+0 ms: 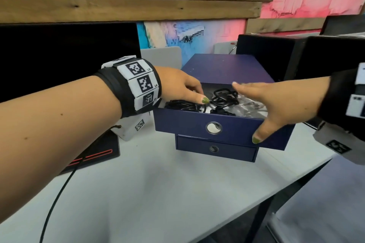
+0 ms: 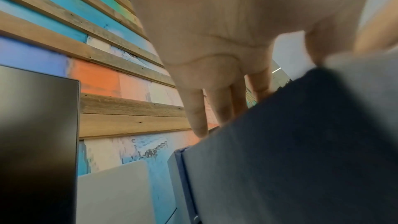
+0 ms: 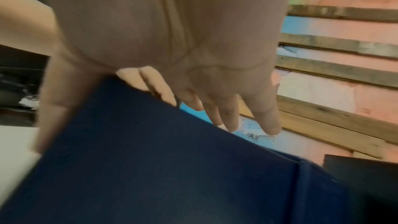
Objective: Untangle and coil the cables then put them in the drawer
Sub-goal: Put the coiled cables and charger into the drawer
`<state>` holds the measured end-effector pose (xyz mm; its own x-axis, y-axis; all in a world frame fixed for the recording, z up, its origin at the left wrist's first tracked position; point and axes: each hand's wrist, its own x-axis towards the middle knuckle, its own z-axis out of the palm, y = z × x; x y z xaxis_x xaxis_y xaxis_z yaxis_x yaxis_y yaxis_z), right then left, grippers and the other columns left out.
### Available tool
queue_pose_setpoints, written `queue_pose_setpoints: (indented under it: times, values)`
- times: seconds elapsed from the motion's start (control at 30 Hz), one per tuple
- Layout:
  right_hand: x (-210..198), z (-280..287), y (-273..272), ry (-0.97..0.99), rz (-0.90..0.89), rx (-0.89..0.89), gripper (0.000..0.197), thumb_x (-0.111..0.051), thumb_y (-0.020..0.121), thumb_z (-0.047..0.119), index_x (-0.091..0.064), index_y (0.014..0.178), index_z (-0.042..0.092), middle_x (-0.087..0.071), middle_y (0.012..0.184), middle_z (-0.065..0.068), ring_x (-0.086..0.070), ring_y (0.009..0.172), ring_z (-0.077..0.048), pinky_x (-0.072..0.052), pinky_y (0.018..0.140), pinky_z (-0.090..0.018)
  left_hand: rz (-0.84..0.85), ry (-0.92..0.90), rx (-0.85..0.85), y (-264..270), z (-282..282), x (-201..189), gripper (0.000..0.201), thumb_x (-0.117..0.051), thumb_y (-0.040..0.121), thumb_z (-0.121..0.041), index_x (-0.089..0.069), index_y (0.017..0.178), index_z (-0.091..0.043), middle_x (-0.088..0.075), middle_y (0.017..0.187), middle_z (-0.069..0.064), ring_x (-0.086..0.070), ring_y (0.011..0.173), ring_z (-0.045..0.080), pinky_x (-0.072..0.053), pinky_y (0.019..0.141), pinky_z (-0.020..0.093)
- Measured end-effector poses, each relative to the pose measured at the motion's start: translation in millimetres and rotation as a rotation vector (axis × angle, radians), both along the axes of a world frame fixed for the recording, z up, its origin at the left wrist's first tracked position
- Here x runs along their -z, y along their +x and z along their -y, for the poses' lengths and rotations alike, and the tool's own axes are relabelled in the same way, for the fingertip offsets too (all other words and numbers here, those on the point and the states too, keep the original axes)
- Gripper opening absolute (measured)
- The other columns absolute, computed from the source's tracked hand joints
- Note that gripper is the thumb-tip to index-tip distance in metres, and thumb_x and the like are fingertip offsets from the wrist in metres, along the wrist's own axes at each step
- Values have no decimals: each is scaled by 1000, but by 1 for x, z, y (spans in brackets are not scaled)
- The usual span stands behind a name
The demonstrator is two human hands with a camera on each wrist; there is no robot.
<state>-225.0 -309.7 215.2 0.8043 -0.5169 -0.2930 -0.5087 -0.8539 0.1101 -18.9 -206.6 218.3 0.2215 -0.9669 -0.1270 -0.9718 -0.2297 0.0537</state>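
A navy drawer box (image 1: 227, 67) stands on the white table, with its top drawer (image 1: 187, 122) pulled out. Inside lie a black coiled cable (image 1: 183, 105) on the left and looped black cables (image 1: 223, 95) in the middle. My left hand (image 1: 181, 87) reaches over the drawer's left wall with its fingers pointing down inside and its thumb above the coil; it holds nothing that I can see. My right hand (image 1: 276, 102) stretches flat over the drawer's right side, thumb against the drawer front. Each wrist view shows straight fingers (image 2: 196, 113) (image 3: 267, 113) beyond a navy drawer wall (image 2: 280, 159) (image 3: 172, 168).
Clear plastic bags (image 1: 250, 107) lie in the drawer's right part. A second drawer (image 1: 215, 149) below is closed. A dark monitor (image 1: 69, 55) stands at the left and a black case (image 1: 276, 55) at the right. A thin black cable (image 1: 59, 193) crosses the table (image 1: 158, 193) beside a black mat (image 1: 94, 154).
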Motion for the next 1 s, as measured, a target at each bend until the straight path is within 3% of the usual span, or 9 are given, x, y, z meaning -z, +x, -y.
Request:
queue_pose_setpoints:
  times: [0.1, 0.2, 0.3, 0.37, 0.47, 0.6, 0.77, 0.87, 1.0]
  values:
    - [0, 15, 0, 17, 29, 39, 140, -68, 47, 74, 19, 148, 32, 12, 160, 9, 2, 147, -10, -16, 118, -30, -102, 99, -6, 1, -6, 1, 71, -54, 66, -72, -43, 132, -49, -44, 138, -15, -43, 120, 10, -29, 94, 25]
    - [3, 24, 1, 20, 4, 41, 138, -66, 48, 75, 21, 147, 33, 24, 157, 6, 20, 144, -10, -2, 120, -42, -97, 86, -1, 8, -7, 7, 90, -69, 57, -68, -33, 137, -47, -34, 147, -15, -35, 134, 12, -29, 96, 25]
    - [4, 28, 4, 38, -21, 25, 138, -58, 42, 80, 24, 144, 40, 28, 155, 5, 26, 142, -12, 8, 117, -53, 38, -6, 31, 11, -4, 7, 106, -74, 52, -66, -25, 142, -45, -25, 148, -8, -24, 136, 15, -28, 105, 33]
    - [5, 33, 6, 54, -28, 23, 136, -56, 39, 82, 25, 142, 45, 27, 156, 4, 27, 142, -12, 9, 116, -56, 79, 11, 8, 10, -1, 4, 121, -70, 41, -71, -13, 146, -48, -4, 157, -5, -6, 144, 19, -18, 114, 44]
    - [8, 43, 9, 69, -26, 24, 132, -56, 40, 83, 25, 140, 50, 22, 157, 4, 26, 142, -14, 10, 114, -58, 60, 84, -38, 13, 8, 3, 130, -72, 42, -68, 2, 147, -50, 18, 159, -1, 13, 147, 20, -3, 117, 45]
    - [13, 55, 8, 92, 61, 15, 131, -58, 42, 83, 17, 143, 49, 10, 159, 12, 15, 146, -12, 8, 116, -54, -50, 106, -85, 19, 17, 8, 124, -72, 47, -66, -1, 147, -50, 1, 161, -6, -4, 148, 18, -11, 117, 40]
    - [11, 66, 13, -78, 160, -13, 134, -49, 40, 88, -7, 152, 29, -26, 152, 11, -34, 136, -19, -15, 116, -48, 70, 9, -114, 26, 23, 12, 103, -65, 64, -71, -18, 150, -38, -24, 156, -10, -27, 141, 15, -25, 112, 35]
    - [15, 68, 18, -145, 263, -34, 120, -53, 46, 83, -29, 148, 26, -42, 138, 8, -47, 120, -18, -39, 101, -34, 93, -105, -118, 29, 28, 17, 91, -64, 69, -69, -31, 147, -35, -41, 145, -9, -41, 130, 15, -34, 101, 30]
    - [26, 75, 20, -174, 432, -48, 87, -70, 64, 65, -48, 138, 27, -54, 123, 5, -52, 110, -19, -41, 86, -29, 74, -223, -128, 27, 34, 28, 73, -65, 76, -60, -44, 141, -32, -51, 138, -6, -48, 122, 17, -39, 97, 30]
